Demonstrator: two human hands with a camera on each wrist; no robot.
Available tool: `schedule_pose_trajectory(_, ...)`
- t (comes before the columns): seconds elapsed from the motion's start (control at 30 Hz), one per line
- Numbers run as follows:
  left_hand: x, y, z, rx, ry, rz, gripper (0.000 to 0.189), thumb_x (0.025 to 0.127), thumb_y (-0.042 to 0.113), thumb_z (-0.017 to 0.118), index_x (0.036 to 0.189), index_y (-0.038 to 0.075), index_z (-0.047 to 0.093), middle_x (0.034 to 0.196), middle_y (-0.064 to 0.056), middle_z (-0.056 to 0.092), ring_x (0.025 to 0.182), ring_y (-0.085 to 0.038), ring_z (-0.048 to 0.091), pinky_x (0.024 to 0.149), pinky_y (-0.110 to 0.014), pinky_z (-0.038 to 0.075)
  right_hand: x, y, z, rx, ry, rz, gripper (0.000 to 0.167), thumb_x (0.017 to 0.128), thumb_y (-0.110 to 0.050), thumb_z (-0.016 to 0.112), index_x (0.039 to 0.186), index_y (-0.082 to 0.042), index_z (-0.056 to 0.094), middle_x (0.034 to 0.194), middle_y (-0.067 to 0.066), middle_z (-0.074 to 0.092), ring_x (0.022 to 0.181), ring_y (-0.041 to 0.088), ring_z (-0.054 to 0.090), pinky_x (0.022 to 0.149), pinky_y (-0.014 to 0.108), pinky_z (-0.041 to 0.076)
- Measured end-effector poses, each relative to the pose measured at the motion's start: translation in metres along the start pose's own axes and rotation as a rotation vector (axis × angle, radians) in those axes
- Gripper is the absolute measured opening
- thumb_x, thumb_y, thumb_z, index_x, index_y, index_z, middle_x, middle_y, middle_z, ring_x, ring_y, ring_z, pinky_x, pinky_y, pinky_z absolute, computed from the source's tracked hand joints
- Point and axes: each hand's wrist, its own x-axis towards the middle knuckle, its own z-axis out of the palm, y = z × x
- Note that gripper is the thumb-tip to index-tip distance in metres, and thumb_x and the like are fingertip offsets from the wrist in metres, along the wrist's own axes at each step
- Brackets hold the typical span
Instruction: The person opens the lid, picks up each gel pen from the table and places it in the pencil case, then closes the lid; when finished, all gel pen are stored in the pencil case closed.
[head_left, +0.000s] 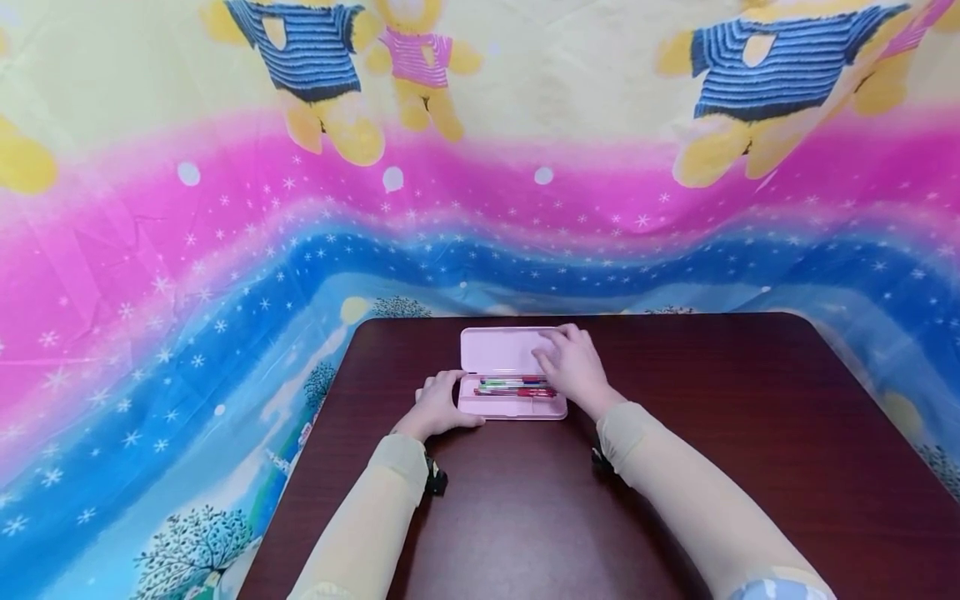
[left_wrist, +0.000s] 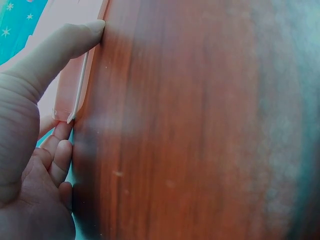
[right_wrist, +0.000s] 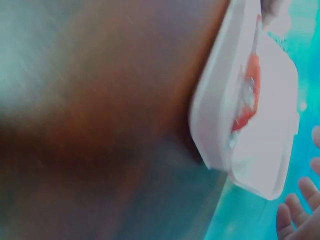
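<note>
A pink pencil case (head_left: 480,410) lies on the table with its lid (head_left: 495,348) swung up toward the back. Several pens (head_left: 516,382), one with a red grip (right_wrist: 254,75), lie side by side in its rear compartment. My left hand (head_left: 437,407) holds the case by its left end; in the left wrist view its thumb (left_wrist: 75,40) lies along the front edge and the fingers reach round the end. My right hand (head_left: 577,367) is over the case's right side, beside the raised lid, with loosely bent, spread fingers (right_wrist: 295,210) and nothing in its grasp.
The dark reddish-brown table (head_left: 712,400) has rounded far corners, and the case sits near its far edge. Behind the table hangs a printed cloth (head_left: 525,233) with bears and snowflakes. Both forearms in pale sleeves (head_left: 682,483) cross the near part of the table.
</note>
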Motion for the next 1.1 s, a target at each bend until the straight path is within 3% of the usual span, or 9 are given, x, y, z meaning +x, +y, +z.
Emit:
schedule_pose_trajectory(0.13, 0.0, -0.001, 0.0, 0.003, 0.0, 0.002, 0.105, 0.078, 0.056, 0.096, 0.163, 0.018, 0.049, 0.162, -0.011, 0.054, 0.146, -0.036, 0.047, 0.117, -0.059, 0.036, 0.01, 0.005, -0.01, 0.047, 0.028, 0.056, 0.058, 0.107, -0.038, 0.071, 0.155, -0.007, 0.061, 0.152, 0.025, 0.057, 0.139, 0.047, 0.054, 0.12, 0.061, 0.047)
schedule_pose_trajectory(0.37, 0.0, -0.001, 0.0, 0.005, 0.005, 0.003, 0.105, 0.077, 0.057, 0.097, 0.162, 0.018, 0.05, 0.162, -0.011, 0.054, 0.146, -0.035, 0.047, 0.116, -0.06, 0.037, 0.026, 0.013, -0.008, 0.094, -0.104, 0.174, 0.07, 0.109, -0.045, 0.064, 0.166, -0.009, 0.047, 0.164, 0.028, 0.049, 0.151, 0.05, 0.05, 0.126, 0.064, 0.041)
schedule_pose_trajectory(0.53, 0.0, 0.0, 0.0, 0.004, 0.001, 0.008, 0.105, 0.077, 0.057, 0.097, 0.162, 0.017, 0.05, 0.162, -0.012, 0.054, 0.145, -0.036, 0.047, 0.115, -0.06, 0.037, 0.034, 0.016, -0.004, 0.128, -0.167, 0.216, 0.069, 0.11, -0.048, 0.062, 0.166, -0.01, 0.048, 0.163, 0.029, 0.053, 0.152, 0.05, 0.05, 0.126, 0.065, 0.04)
schedule_pose_trajectory(0.73, -0.001, 0.001, 0.0, -0.003, 0.007, 0.006, 0.105, 0.077, 0.056, 0.097, 0.161, 0.017, 0.05, 0.161, -0.012, 0.054, 0.144, -0.035, 0.047, 0.116, -0.059, 0.037, 0.036, 0.014, -0.006, 0.144, -0.124, 0.204, 0.056, 0.11, -0.044, 0.063, 0.155, -0.009, 0.063, 0.15, 0.027, 0.064, 0.141, 0.048, 0.06, 0.121, 0.062, 0.047)
schedule_pose_trajectory(0.9, 0.0, 0.001, -0.001, 0.001, 0.005, -0.002, 0.104, 0.077, 0.056, 0.097, 0.162, 0.017, 0.05, 0.16, -0.012, 0.055, 0.144, -0.036, 0.047, 0.116, -0.059, 0.037, 0.028, 0.013, -0.008, 0.158, -0.049, 0.179, 0.045, 0.11, -0.039, 0.066, 0.142, -0.009, 0.075, 0.137, 0.023, 0.071, 0.123, 0.042, 0.068, 0.108, 0.057, 0.054)
schedule_pose_trajectory(0.97, 0.0, 0.001, 0.0, 0.004, 0.006, -0.004, 0.105, 0.077, 0.056, 0.097, 0.162, 0.017, 0.05, 0.16, -0.012, 0.055, 0.144, -0.035, 0.047, 0.115, -0.059, 0.037, 0.024, 0.013, -0.008, 0.17, -0.03, 0.177, 0.042, 0.109, -0.038, 0.067, 0.138, -0.009, 0.077, 0.131, 0.021, 0.073, 0.115, 0.039, 0.068, 0.102, 0.054, 0.055)
schedule_pose_trajectory(1.1, 0.0, 0.0, 0.001, 0.0, 0.012, -0.007, 0.106, 0.076, 0.055, 0.098, 0.162, 0.016, 0.05, 0.16, -0.013, 0.055, 0.144, -0.036, 0.048, 0.115, -0.059, 0.037, 0.015, 0.015, -0.009, 0.215, -0.024, 0.182, 0.039, 0.108, -0.038, 0.071, 0.134, -0.01, 0.079, 0.127, 0.017, 0.073, 0.113, 0.037, 0.067, 0.101, 0.053, 0.054)
